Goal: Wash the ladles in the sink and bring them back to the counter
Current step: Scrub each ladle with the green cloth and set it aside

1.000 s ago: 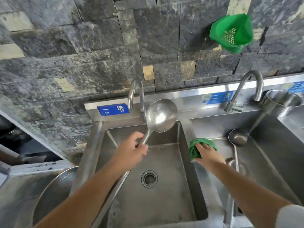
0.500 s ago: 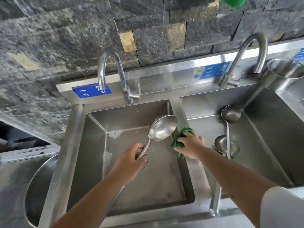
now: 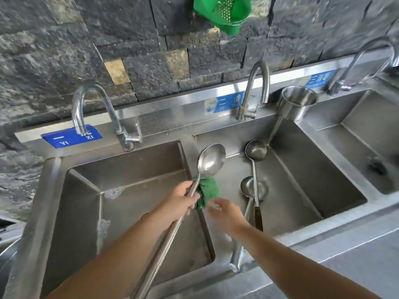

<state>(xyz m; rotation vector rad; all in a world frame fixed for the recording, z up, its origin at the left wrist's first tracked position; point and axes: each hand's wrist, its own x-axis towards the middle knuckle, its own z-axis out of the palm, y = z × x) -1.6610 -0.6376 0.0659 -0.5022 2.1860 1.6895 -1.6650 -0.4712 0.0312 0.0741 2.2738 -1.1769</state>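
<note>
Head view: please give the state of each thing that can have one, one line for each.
Large steel ladle: held up by left hand.
Green scrubbing cloth: lying on the divider, released.
Right hand: open, grip empty.
Two small steel ladles: lying in the middle basin.
Curved steel taps: no water running.

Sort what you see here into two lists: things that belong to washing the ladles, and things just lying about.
Job: large ladle in left hand; green cloth by right hand; two ladles in middle basin.
Lying about: steel cup; green strainer.
</note>
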